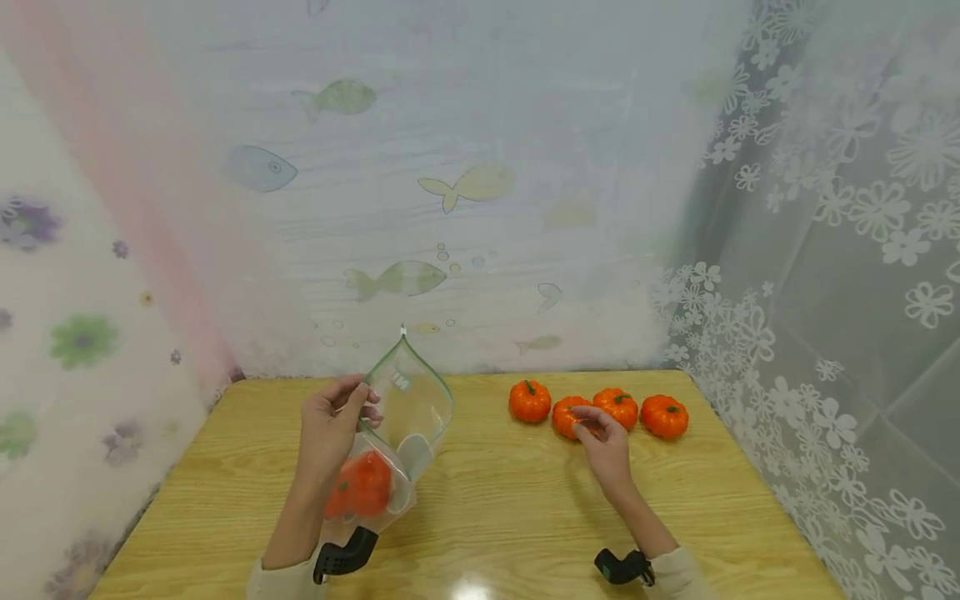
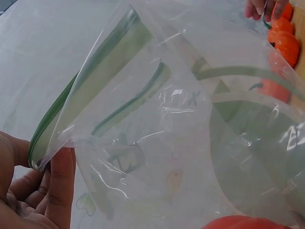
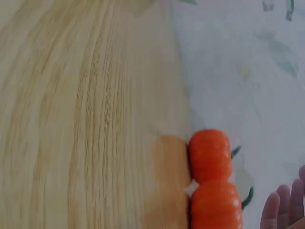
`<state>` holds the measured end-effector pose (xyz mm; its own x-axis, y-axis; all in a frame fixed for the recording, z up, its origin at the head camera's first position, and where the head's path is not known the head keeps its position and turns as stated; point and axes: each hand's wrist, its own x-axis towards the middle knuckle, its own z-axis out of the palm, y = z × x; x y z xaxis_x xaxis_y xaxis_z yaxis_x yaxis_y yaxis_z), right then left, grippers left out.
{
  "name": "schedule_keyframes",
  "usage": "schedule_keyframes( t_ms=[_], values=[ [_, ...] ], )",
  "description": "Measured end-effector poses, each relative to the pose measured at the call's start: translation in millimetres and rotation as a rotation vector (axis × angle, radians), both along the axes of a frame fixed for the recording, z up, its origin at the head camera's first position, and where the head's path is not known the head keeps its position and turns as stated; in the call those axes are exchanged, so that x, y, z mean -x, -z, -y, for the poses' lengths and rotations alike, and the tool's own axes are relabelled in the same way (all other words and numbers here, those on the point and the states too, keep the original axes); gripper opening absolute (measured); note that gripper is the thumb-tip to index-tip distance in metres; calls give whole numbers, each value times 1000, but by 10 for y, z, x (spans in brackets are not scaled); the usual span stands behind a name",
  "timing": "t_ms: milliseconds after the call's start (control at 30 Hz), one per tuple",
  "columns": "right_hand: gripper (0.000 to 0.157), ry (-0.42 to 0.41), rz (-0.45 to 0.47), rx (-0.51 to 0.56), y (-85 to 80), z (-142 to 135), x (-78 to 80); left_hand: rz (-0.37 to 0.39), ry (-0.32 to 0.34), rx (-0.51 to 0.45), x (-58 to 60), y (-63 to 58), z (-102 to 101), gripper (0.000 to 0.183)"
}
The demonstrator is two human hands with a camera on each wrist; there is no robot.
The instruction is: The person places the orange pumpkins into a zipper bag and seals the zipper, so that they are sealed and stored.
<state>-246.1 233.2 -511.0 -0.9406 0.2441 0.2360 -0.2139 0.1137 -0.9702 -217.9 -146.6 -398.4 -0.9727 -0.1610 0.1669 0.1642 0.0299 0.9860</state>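
Note:
My left hand (image 1: 337,421) pinches the left edge of a clear zip bag (image 1: 401,392) between thumb and fingers. The bag's green-lined mouth gapes wide, with a white slider at its top corner. Orange toy pumpkins (image 1: 371,483) with green stems show through the plastic low in the bag. On the right, my right hand (image 1: 606,446) is over a pumpkin (image 1: 564,414) on the table, thumb and fingers apart and partly covering it. In the right wrist view the fingers (image 3: 271,210) are loosely extended beside two pumpkins (image 3: 209,155).
Several pumpkins form a row toward the table's back edge: one at the left end (image 1: 529,402), one behind my right hand (image 1: 617,407) and one at the right end (image 1: 664,417). Fish-patterned curtain (image 1: 480,250) hangs behind the wooden table (image 1: 495,517), with flowered sheets at both sides.

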Motion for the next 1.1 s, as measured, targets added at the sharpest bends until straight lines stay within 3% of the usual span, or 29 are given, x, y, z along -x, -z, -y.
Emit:
schedule_keyframes(
  t_ms=[133,300,567,667,833,967,1100],
  values=[
    [28,92,67,30,50,-369,33,4,-12,-7,-12,-2,-1,27],
    [28,222,87,61,59,-750,39,-3,-21,-31,-22,3,-5,27],
    [28,442,-6,-23,65,-1136,67,-6,-13,-62,-40,29,-8,22],
    [33,499,6,-36,81,-1218,90,2,-7,-64,-44,35,-8,20],
    [57,461,157,-115,119,-1344,102,12,-2,-62,-48,42,-2,22],
    [83,353,305,-220,153,-1440,130,15,-4,-63,-54,40,5,22],
    [99,245,392,-302,180,-1508,161,19,-11,-67,-63,42,18,25]
  ],
)
